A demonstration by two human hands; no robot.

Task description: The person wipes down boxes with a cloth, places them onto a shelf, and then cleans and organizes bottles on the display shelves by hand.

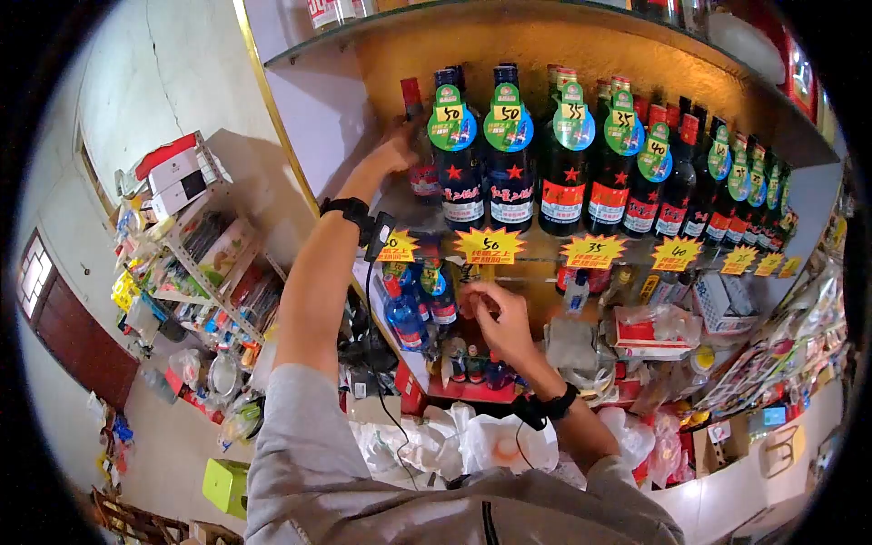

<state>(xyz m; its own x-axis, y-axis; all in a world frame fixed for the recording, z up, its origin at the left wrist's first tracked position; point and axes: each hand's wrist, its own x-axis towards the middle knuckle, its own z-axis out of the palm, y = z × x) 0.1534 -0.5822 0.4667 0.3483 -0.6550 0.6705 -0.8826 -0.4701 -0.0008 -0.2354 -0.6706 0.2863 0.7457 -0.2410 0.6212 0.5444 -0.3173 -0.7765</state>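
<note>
At the left end of the upper shelf my left hand is closed round a red-capped bottle, its fingertips partly hidden by the bottle. Beside it stand dark bottles with red stars and round green neck tags, among them a blue-labelled bottle and a second such bottle. Lower down, in front of the shelf below, my right hand has its fingers curled together; what they hold, if anything, I cannot make out. Close to its left are small blue bottles.
Yellow starburst price cards hang along the shelf edge. Below are a red-and-white box and white plastic bags. A crowded rack and a green stool stand to the left. A cable hangs from my left wrist.
</note>
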